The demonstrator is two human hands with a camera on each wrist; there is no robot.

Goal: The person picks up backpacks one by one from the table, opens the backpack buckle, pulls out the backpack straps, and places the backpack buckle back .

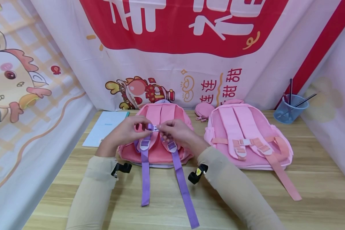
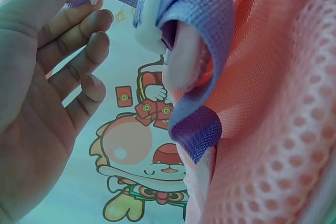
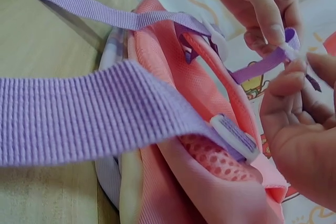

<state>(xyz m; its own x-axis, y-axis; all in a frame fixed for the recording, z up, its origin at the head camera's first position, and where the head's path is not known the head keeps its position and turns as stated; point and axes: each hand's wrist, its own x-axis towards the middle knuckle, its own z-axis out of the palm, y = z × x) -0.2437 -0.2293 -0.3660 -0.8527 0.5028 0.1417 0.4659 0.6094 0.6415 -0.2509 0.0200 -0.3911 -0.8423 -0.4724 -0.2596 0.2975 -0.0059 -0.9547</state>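
Observation:
A coral-pink backpack (image 1: 143, 156) lies on the table with its shoulder straps facing up. Above it, a small white buckle (image 1: 155, 128) on a purple chest strap (image 3: 260, 70) is between both hands. My left hand (image 1: 129, 131) pinches the looped purple webbing beside the buckle between thumb and finger; its other fingers are loosely bent. From the other side my right hand (image 1: 178, 131) pinches the buckle with thumb and fingertips, which partly hide it. Two long purple straps (image 1: 145, 182) run from white adjusters (image 1: 144, 144) towards the table's front.
At the right lies a lighter pink backpack (image 1: 254, 118) with peach straps, a round pink pouch (image 1: 204, 110) beside it. Further right stands a blue cup (image 1: 290, 110) with pens. A pale blue notebook (image 1: 103, 126) lies at the left. Printed cloth (image 1: 166, 64) hangs behind the table.

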